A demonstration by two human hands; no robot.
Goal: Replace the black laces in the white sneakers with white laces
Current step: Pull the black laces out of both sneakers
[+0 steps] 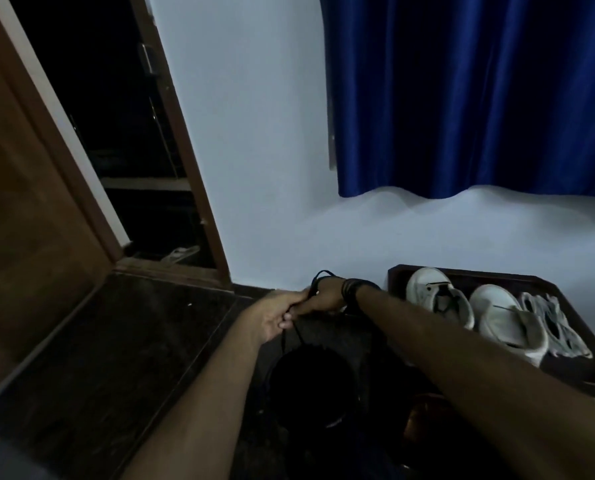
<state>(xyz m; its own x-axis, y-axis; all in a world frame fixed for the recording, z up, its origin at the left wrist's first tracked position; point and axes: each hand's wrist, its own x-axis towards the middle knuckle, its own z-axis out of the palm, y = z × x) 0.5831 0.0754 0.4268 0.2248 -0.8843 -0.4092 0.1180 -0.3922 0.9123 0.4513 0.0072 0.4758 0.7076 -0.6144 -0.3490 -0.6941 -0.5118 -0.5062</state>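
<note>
Darkness covers the floor on the left, beside the open wooden door (29,209). At centre, my left hand (277,315) and right hand (320,299) meet, both pinching the black laces (291,337), which loop up past my right wrist and trail down toward me. I judge I'm bundling them, so I should wind evenly and keep the ends tucked. On the right, the white sneakers (462,306) lie on a dark tray (398,275), with the white laces (554,327) just beside them.
</note>
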